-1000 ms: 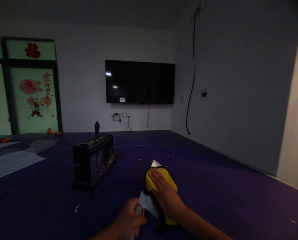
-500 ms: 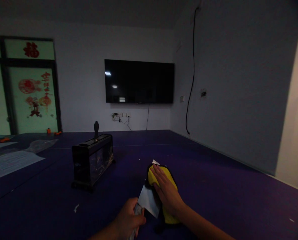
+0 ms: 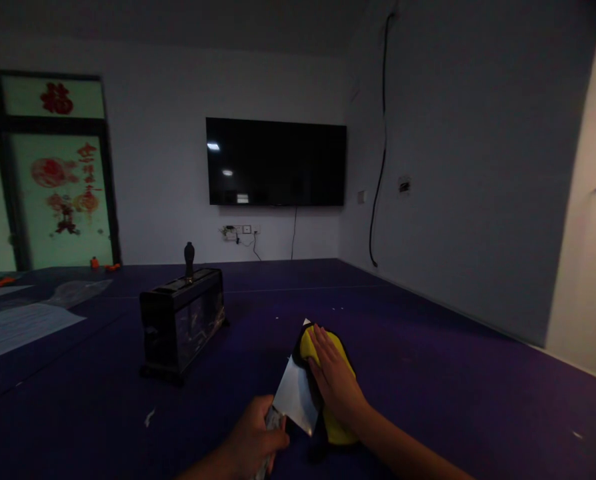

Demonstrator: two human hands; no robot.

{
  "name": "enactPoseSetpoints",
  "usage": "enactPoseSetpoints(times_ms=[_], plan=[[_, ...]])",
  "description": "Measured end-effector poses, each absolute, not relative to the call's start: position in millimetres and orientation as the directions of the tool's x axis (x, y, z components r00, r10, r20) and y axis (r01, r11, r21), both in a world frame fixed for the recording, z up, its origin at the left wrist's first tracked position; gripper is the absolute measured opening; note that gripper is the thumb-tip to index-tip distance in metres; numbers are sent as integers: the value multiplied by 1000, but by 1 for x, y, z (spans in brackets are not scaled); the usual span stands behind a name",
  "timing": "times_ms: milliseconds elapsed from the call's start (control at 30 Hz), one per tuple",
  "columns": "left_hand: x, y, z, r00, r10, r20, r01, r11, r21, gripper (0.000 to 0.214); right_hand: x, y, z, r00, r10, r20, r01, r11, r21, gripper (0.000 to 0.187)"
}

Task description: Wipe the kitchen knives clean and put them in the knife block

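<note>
My left hand is closed around the greyish handle of a kitchen knife, whose broad, shiny blade points away from me, low over the purple tabletop. Over the far part and right side of the blade lies a yellow cloth with a dark edge. My right hand presses the cloth onto the blade, fingers stretched forward and close together. The blade's tip sticks out beyond the cloth; its middle is covered.
On the purple table, left of my hands, stands a black knife block with one dark handle rising from it. Printed paper and clear plastic lie farther left. A white scrap is nearer me.
My right hand and the cloth have slid slightly to the right across the blade, baring more metal. My left hand keeps its hold on the handle. The view has shifted a little.
</note>
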State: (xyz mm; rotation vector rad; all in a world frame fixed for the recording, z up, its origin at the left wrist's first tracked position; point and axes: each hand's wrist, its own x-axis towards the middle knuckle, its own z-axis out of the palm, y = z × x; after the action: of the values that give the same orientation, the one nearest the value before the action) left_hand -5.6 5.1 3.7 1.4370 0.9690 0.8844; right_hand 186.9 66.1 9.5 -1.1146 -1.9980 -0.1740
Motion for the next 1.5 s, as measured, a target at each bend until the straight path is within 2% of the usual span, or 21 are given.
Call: enactPoseSetpoints(times_ms=[233, 367, 600, 800, 1033, 1500], plan=[[-8, 7, 1, 393, 920, 13, 65, -42, 997, 23, 186, 51, 24, -486, 586, 648, 703, 703, -109, 53], [-6, 6, 2, 380, 925, 11, 62, -38, 997, 21, 184, 43, 30, -561, 584, 586, 672, 735, -89, 53], [-3, 2, 8, 359, 933, 6, 107, -47, 993, 21, 186, 53, 34, -476, 586, 655, 694, 708, -129, 49], [-3, 4, 7, 427, 904, -2, 117, -53, 992, 19, 188, 65, 33, -369, 619, 693, 741, 646, -184, 48], [-6, 5, 7, 367, 926, 86, 106, -134, 985, 20, 188, 66, 25, -309, 631, 712, 744, 627, -232, 47], [-6, 8, 1, 215, 976, -42, 19, 39, 999, 19, 181, 56, 19, -421, 660, 622, 725, 657, -207, 52]])
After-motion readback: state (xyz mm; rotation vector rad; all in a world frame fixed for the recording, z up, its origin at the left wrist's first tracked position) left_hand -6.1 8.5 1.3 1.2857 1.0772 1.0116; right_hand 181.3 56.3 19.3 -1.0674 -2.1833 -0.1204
